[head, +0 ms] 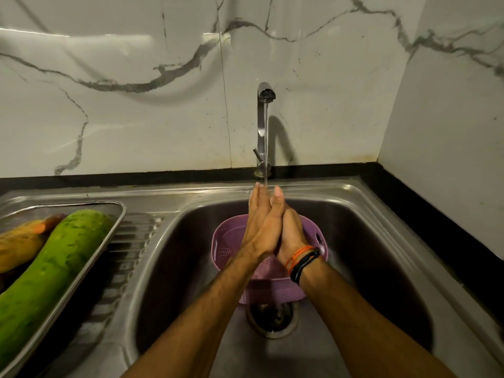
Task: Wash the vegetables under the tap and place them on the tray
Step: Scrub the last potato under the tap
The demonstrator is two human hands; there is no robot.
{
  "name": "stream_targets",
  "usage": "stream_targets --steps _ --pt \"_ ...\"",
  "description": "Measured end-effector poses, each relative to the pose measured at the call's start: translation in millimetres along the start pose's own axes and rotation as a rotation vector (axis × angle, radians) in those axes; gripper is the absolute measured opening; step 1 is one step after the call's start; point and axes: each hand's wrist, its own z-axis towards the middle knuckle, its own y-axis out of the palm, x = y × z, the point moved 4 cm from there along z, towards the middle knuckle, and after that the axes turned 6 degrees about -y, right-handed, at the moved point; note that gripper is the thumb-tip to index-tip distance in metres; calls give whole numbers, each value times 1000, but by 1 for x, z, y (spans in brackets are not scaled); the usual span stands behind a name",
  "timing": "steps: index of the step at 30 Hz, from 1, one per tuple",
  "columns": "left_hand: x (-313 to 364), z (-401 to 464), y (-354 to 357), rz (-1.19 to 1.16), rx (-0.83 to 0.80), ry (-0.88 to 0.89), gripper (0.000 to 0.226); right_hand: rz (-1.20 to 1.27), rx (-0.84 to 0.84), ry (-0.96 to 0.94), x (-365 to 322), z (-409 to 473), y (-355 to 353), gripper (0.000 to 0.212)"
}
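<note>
Long green gourd (51, 271), smooth-skinned and flecked with pale marks, lying well left of the hands in a steel mesh tray (116, 214); long axis running from near-left up toward the sink, blunt end nearest the basin. Beside it, further left, a yellowish vegetable (19, 245) with an orange tip. Left hand (260, 227) and right hand (289, 231) pressed palm to palm, fingers straight, pinching nothing, under the tap (264, 126) stream. Directly beneath, a perforated purple plastic basket (226, 241) in the steel sink (368, 241).
</note>
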Motion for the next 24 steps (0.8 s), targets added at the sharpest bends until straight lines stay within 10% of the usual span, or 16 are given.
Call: stream_targets --steps 24 --pt "3 -7 2 -98 -37 -17 63 -31 58 79 -2 2 13 65"
